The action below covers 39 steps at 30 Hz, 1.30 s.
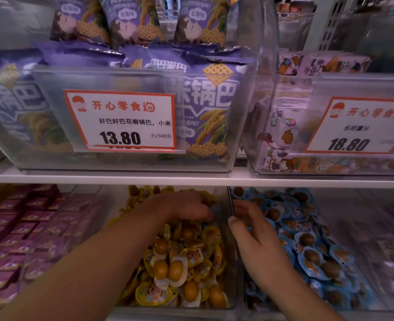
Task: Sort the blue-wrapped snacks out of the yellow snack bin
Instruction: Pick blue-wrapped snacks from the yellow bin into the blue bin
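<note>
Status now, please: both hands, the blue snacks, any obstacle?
Left hand deep in yellow bin, grip hidden. Right hand over blue bin, fingers loose. Blue snack in yellow bin: unclear. Nothing blocking.

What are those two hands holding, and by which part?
It cannot be told for sure. The left hand is curled among the yellow snacks, the right hand rests over the blue snacks; the fingertips are blurred.

At twelve o'clock we see purple snack bags (pixel 131 31) in a clear bin (pixel 126 161) with a 13.80 price tag (pixel 120 120). At two o'clock sits an 18.80 price tag (pixel 358 127). At eight o'clock lie pink packets (pixel 20 228).
</note>
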Each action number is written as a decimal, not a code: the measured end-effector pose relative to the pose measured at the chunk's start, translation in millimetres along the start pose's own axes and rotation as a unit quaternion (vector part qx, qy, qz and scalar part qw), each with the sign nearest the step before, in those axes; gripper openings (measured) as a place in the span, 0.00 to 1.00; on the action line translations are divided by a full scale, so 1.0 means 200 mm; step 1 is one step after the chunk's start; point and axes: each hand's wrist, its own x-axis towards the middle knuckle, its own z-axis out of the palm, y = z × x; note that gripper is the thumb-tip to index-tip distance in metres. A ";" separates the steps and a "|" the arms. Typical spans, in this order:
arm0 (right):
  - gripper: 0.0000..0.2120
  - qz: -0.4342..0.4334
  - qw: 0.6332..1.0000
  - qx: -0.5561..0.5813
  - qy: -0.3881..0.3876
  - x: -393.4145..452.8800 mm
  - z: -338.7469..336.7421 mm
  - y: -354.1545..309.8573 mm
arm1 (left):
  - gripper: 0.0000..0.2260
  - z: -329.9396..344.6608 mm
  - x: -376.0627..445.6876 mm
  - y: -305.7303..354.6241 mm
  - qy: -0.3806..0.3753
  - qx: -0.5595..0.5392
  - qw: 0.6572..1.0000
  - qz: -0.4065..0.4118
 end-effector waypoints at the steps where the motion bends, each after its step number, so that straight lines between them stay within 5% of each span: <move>1: 0.13 0.000 1.000 -0.001 0.000 0.00 0.00 0.00 | 0.24 0.00 0.01 0.02 -0.006 -0.001 1.000 0.007; 6: 0.21 0.000 1.000 0.000 0.004 0.00 0.00 0.00 | 0.32 0.01 0.06 0.08 -0.002 0.142 0.990 0.028; 11: 0.14 0.002 1.000 -0.019 0.001 0.00 -0.01 0.01 | 0.28 0.02 0.05 0.11 -0.044 0.204 0.977 0.040; 18: 0.21 0.002 1.000 -0.007 -0.003 0.01 0.00 0.01 | 0.26 0.04 0.05 0.07 -0.088 0.178 0.979 0.057; 22: 0.23 0.004 1.000 -0.010 -0.003 0.02 0.00 0.02 | 0.07 0.05 0.06 0.00 -0.087 0.097 0.987 0.092; 30: 0.24 0.009 1.000 -0.003 -0.001 0.01 0.00 0.01 | 0.12 0.08 0.04 -0.01 -0.080 -0.018 0.987 0.137; 34: 0.25 0.012 1.000 -0.007 -0.001 0.01 0.00 0.00 | 0.09 0.07 0.03 0.02 -0.107 0.036 0.985 0.132; 39: 0.25 0.012 1.000 0.000 0.000 0.01 0.00 0.00 | 0.06 0.02 -0.02 -0.05 -0.028 0.008 0.985 0.170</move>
